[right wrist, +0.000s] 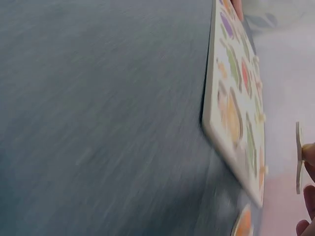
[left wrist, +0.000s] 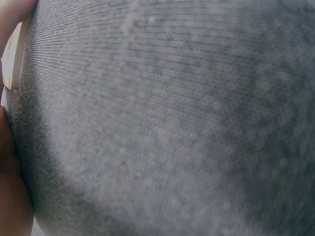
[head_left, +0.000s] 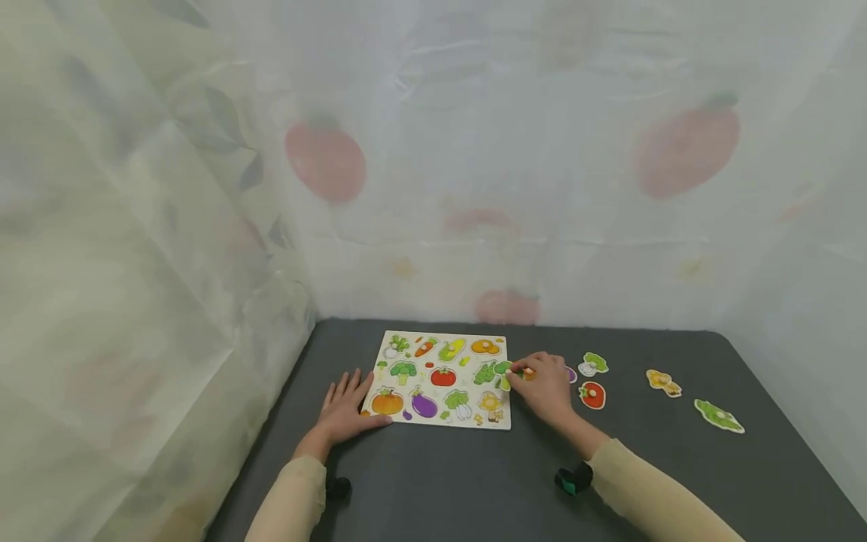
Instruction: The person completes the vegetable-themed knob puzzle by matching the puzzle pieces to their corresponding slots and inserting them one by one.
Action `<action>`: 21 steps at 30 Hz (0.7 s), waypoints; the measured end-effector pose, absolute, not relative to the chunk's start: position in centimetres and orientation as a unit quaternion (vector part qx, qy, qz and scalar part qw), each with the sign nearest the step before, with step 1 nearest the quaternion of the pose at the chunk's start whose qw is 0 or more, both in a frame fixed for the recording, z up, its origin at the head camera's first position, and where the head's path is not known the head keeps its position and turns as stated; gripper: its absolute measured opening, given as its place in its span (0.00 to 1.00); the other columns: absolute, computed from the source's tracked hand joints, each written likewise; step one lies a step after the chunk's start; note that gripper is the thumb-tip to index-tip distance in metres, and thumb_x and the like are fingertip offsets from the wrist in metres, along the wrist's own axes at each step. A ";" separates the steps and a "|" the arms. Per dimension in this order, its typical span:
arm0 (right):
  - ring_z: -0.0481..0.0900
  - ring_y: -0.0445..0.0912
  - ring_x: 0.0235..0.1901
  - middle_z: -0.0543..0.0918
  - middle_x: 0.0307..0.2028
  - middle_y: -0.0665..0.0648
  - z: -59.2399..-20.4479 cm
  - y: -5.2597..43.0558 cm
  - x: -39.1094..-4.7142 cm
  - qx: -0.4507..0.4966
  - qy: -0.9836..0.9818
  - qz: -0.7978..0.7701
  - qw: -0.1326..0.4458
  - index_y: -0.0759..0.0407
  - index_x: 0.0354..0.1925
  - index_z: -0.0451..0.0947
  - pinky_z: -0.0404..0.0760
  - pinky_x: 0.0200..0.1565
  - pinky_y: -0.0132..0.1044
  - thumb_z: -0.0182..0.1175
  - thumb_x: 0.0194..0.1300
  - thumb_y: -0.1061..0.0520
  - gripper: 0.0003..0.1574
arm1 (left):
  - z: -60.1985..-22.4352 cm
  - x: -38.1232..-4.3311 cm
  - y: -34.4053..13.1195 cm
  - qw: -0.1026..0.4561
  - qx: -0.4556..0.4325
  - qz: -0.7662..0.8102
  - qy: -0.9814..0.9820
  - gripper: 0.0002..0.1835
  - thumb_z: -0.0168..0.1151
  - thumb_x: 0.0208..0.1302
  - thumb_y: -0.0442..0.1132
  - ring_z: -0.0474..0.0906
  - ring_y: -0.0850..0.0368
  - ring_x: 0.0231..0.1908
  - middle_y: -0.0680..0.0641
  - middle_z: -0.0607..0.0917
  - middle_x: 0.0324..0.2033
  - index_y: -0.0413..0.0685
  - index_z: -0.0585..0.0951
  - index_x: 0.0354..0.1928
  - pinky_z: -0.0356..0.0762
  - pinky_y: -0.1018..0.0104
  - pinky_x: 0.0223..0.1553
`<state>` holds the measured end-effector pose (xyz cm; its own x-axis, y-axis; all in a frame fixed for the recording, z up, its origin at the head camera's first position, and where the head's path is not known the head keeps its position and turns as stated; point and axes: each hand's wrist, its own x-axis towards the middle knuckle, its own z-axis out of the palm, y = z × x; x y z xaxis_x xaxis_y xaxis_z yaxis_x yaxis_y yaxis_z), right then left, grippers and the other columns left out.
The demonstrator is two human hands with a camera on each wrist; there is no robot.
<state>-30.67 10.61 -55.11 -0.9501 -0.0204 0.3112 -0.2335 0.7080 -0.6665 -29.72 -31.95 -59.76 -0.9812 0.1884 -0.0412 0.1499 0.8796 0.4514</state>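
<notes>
My right hand pinches a green vegetable puzzle piece by its knob, over the right edge of the wooden puzzle board. In the right wrist view the same piece shows edge-on, raised above the board. My left hand rests at the board's left edge, fingers spread and thumb along the near corner. Vegetable pictures cover the board, and several knobs stand up along its far row.
Right of the board lie loose knobbed pieces: a white-and-green one, a tomato, a yellow mushroom and a long green one. An orange piece and a purple piece are partly behind my right hand. A pale curtain hangs behind the grey table.
</notes>
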 end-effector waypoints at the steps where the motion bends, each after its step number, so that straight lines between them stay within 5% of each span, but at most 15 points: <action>1: 0.68 0.62 0.58 0.81 0.45 0.57 -55.1 9.9 -31.0 0.076 -0.913 0.375 0.142 0.50 0.36 0.89 0.62 0.59 0.65 0.72 0.64 0.47 0.09 | -59.7 -29.7 -31.9 0.043 0.086 0.224 0.970 0.64 0.66 0.52 0.76 0.36 0.34 0.79 0.37 0.47 0.80 0.51 0.53 0.82 0.28 0.36 0.74; 21: 0.70 0.59 0.58 0.82 0.45 0.52 -57.3 -1.7 -36.0 0.094 -0.926 0.357 0.079 0.42 0.35 0.90 0.66 0.60 0.63 0.71 0.62 0.44 0.06 | -60.2 -29.8 -31.9 0.027 0.090 0.237 0.967 0.65 0.66 0.50 0.78 0.38 0.33 0.78 0.35 0.50 0.80 0.49 0.55 0.82 0.29 0.36 0.74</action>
